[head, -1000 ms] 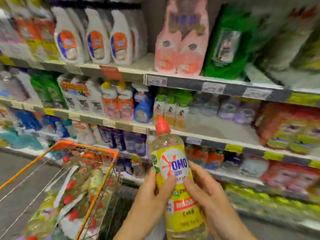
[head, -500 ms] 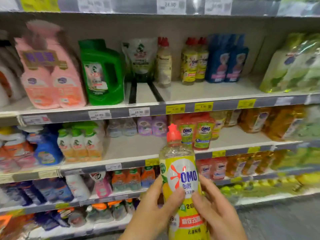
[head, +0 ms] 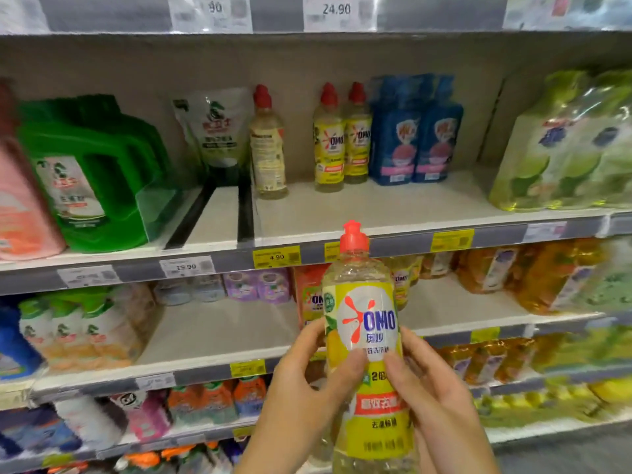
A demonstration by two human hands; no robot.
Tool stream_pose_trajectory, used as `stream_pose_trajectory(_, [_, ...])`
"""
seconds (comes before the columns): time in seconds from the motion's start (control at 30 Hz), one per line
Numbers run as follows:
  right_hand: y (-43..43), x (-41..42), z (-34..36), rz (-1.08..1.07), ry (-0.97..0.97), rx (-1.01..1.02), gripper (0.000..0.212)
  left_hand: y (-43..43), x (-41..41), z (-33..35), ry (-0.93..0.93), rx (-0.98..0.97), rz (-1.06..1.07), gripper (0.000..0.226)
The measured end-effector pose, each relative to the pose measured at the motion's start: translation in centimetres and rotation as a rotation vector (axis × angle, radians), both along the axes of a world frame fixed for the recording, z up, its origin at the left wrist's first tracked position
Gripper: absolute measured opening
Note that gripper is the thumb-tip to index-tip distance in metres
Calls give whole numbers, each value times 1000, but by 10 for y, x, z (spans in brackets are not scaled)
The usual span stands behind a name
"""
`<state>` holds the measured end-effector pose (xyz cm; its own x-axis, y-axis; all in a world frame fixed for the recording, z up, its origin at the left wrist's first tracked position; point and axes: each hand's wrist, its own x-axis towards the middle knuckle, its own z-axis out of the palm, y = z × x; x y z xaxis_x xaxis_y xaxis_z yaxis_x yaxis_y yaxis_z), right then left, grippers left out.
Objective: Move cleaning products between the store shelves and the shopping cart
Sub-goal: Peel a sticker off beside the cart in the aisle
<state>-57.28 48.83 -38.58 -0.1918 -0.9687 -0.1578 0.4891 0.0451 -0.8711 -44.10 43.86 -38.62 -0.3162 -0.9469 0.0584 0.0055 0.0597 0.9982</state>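
Holding: OMO bottle point(head: 367, 340) being gripped upright, red cap up, in front of the shelves, level with the middle tier.
Left hand point(head: 304, 388): wrapping the bottle's left side, thumb pressing across the label front, fingers curling behind.
Right hand point(head: 434, 401): closing on the right side, thumb meeting the label just beside the other thumb.
Likely destination: matching pair of OMO bottles point(head: 342, 138) standing at the back of the upper shelf point(head: 393, 217), bare board lying in front of them.
Risk, tipping: setting a tall, narrow bottle down off-vertical, probably toppling it into the standing pair or the blue bottles point(head: 417, 131) touching them.
Risk, slipping: smooth label and thumb-led grip possibly letting the body slide during the upward reach.
Risk, catching: cap or base possibly striking the price rail point(head: 277, 257) on the way up.
Cart: not appearing in view.
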Motion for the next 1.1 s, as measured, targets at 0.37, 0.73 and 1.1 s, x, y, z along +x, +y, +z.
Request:
stream_pose_trajectory(0.37, [-118, -40, 31, -35, -14, -174, 80, -127, -42, 38, 22, -115, -164, 43])
stream_pose_trajectory(0.73, [-238, -99, 82, -45, 344, -334, 40, -247, -92, 92, -77, -266, -131, 36])
stream_pose_trajectory(1.1, [-306, -160, 63, 125, 679, -372, 53, -302, -133, 82, -192, -263, -15, 52])
